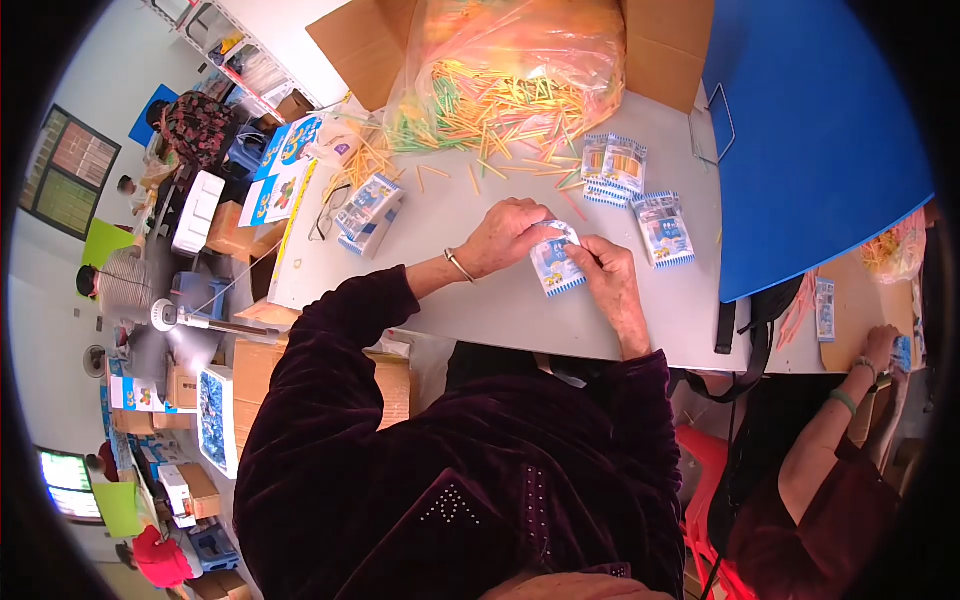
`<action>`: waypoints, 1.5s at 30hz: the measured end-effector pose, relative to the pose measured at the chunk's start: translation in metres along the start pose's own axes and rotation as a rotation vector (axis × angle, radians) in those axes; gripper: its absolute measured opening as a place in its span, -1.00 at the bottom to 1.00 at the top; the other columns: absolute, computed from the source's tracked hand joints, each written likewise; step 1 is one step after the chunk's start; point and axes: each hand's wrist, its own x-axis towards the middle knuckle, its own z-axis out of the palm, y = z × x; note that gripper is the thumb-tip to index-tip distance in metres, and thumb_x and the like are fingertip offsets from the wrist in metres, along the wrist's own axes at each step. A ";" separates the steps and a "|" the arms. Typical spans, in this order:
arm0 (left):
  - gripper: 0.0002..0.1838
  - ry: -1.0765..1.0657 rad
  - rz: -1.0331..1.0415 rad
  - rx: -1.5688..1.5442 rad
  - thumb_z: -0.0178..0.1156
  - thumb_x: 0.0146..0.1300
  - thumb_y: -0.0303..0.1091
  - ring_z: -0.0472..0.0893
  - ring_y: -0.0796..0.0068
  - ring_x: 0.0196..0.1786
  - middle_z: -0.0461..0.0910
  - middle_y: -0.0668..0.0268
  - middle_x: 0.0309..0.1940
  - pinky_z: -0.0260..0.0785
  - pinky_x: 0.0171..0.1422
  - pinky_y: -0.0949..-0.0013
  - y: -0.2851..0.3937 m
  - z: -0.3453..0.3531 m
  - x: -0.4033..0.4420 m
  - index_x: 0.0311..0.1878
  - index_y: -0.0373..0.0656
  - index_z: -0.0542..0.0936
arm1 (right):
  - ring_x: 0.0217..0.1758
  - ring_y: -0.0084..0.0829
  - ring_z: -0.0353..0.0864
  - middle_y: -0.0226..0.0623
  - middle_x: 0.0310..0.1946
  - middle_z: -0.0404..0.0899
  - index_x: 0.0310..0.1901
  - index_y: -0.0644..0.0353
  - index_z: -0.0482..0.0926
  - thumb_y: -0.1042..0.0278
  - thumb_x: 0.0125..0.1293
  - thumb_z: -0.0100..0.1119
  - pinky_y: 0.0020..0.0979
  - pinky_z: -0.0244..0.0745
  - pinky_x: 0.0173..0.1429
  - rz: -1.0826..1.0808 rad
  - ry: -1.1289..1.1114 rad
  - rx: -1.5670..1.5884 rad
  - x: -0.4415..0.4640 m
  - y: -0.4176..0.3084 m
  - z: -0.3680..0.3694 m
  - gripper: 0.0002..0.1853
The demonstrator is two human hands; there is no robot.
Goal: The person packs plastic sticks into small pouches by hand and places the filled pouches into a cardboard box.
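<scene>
Near the table's front edge, a small blue-and-white packet [557, 266] is held between my two hands. My left hand [507, 236], with a bracelet at the wrist, pinches its top edge. On the packet's right side, my right hand [610, 280] grips with thumb and fingers. The packet's top looks bent or folded over. More packets lie around: one [664, 230] to the right, a stack [613, 168] behind it, and another pile [369, 213] to the left beside a pair of glasses [326, 216].
A cardboard box [668, 50] with a plastic bag of thin coloured sticks [500, 105] stands at the back; loose sticks lie before it. A blue panel [815, 130] rises at the right. Beyond it, a co-worker's hand [880, 345] is near another packet. A fan [165, 315] stands left.
</scene>
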 end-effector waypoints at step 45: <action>-0.69 0.115 -0.323 0.339 -0.03 0.30 -0.27 0.51 0.17 0.00 0.53 0.07 -0.10 0.27 0.11 0.08 -0.200 -0.099 0.088 0.02 -0.23 0.41 | -0.53 -0.71 0.15 -0.53 -0.63 0.29 -0.41 0.37 0.45 0.43 0.26 0.11 -0.58 0.14 -0.47 -0.049 0.076 -0.051 0.006 0.009 0.001 -0.83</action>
